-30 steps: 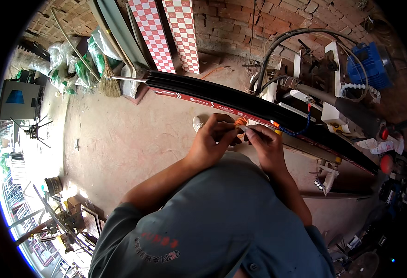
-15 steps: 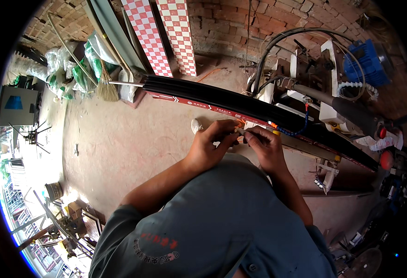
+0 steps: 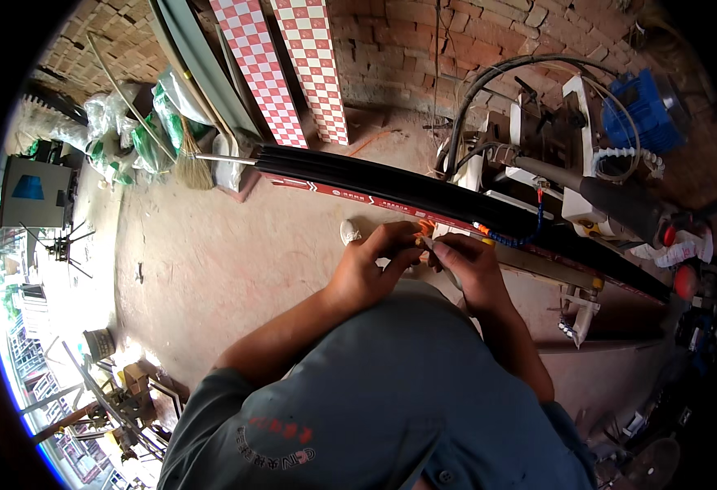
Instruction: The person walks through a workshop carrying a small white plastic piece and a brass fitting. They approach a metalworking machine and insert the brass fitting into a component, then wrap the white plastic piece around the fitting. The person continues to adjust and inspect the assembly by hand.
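My left hand [image 3: 370, 263] and my right hand [image 3: 468, 265] meet in front of my body, fingers curled and thumbs pressed in. Between the fingertips shows a small pale piece [image 3: 428, 242], too small to name. A bit of orange [image 3: 428, 226] shows just behind the left fingers; whether it is held or lies beyond them I cannot tell. Just past the hands, long black profiles [image 3: 375, 173] with a red printed strip [image 3: 350, 194] along the near side run across a machine. A blue segmented hose [image 3: 522, 239] with an orange tip hangs over them, right of my right hand.
On the right stands the machine with a blue motor [image 3: 643, 110] and a dark handle [image 3: 626, 204]. Checkered red-and-white boards [image 3: 313, 69] lean on the brick wall [image 3: 407, 57]. A straw broom [image 3: 192, 169] and plastic bags [image 3: 150, 143] sit far left. Metal frames [image 3: 117, 400] stand lower left.
Both hands stay together at nearly the same place. The right fingers have shifted slightly, and the pale piece between the fingertips points differently. The view has tilted a little.
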Action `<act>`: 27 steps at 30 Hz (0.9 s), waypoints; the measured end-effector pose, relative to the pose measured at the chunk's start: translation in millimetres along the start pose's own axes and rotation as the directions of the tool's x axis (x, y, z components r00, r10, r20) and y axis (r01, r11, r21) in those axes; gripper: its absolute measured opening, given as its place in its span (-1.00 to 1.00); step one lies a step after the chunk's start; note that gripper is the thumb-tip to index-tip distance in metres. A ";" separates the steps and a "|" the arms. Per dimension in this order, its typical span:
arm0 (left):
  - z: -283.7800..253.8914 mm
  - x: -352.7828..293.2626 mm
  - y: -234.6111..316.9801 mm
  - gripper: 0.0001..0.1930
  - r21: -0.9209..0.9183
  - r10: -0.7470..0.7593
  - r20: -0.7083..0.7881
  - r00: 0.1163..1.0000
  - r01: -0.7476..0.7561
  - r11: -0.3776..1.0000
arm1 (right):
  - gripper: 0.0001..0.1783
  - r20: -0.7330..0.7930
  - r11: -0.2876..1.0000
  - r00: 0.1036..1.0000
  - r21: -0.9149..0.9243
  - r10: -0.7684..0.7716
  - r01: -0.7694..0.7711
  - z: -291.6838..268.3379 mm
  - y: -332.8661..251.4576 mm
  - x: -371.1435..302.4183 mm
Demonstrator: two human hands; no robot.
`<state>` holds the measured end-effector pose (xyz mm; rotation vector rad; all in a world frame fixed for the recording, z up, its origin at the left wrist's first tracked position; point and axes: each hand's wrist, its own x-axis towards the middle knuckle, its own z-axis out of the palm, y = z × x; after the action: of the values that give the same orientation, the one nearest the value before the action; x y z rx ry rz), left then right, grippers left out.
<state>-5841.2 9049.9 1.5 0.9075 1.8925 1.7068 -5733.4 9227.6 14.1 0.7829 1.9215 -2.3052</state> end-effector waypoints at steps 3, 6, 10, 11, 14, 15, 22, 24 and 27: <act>-0.8 0.2 3.2 -0.61 0.044 0.019 0.007 1.000 -0.019 0.999 | -0.65 0.016 1.000 0.999 -0.006 0.028 -0.028 -0.8 -3.2 -0.7; -0.1 2.0 5.7 -0.59 0.057 0.046 0.024 0.999 -0.047 0.997 | -0.67 0.036 0.999 0.999 0.019 0.031 -0.031 -4.2 -2.2 -0.3; 1.9 1.7 4.0 -0.56 0.054 0.072 0.020 0.997 -0.073 0.996 | -0.68 0.058 0.996 0.997 0.076 0.049 -0.053 -4.3 -3.2 -0.5; 2.5 1.2 4.1 -0.55 0.057 0.058 0.017 0.998 -0.059 0.997 | -0.69 0.064 0.995 0.997 0.079 0.052 -0.057 -4.5 -5.1 -1.2; 2.1 2.5 5.5 -0.54 0.061 0.053 0.023 0.998 -0.055 0.997 | -0.70 0.099 0.986 0.994 0.154 0.047 -0.062 -5.2 -9.0 -0.7; 1.8 3.7 6.5 -0.54 0.066 0.063 0.025 0.998 -0.065 0.996 | -0.70 0.113 0.980 0.993 0.191 0.042 -0.064 -5.4 -9.8 -0.8; 3.5 1.2 2.9 -0.55 0.108 0.031 0.028 0.999 -0.033 0.994 | -0.69 0.083 0.970 0.991 0.210 0.107 -0.123 -3.4 -10.1 -1.3; 4.1 1.2 -0.3 -0.56 0.118 0.053 0.020 0.998 -0.055 0.992 | -0.69 0.069 0.975 0.992 0.187 0.105 -0.116 -4.2 -8.1 -0.6; 5.9 2.5 0.5 -0.57 0.116 0.055 0.017 0.998 -0.057 0.992 | -0.68 0.065 0.991 0.995 0.111 0.070 -0.077 -7.5 -7.6 -1.5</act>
<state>-5838.8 9055.8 1.3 1.0229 1.9918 1.6314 -5732.1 9235.9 20.8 0.7694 1.7196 -2.3824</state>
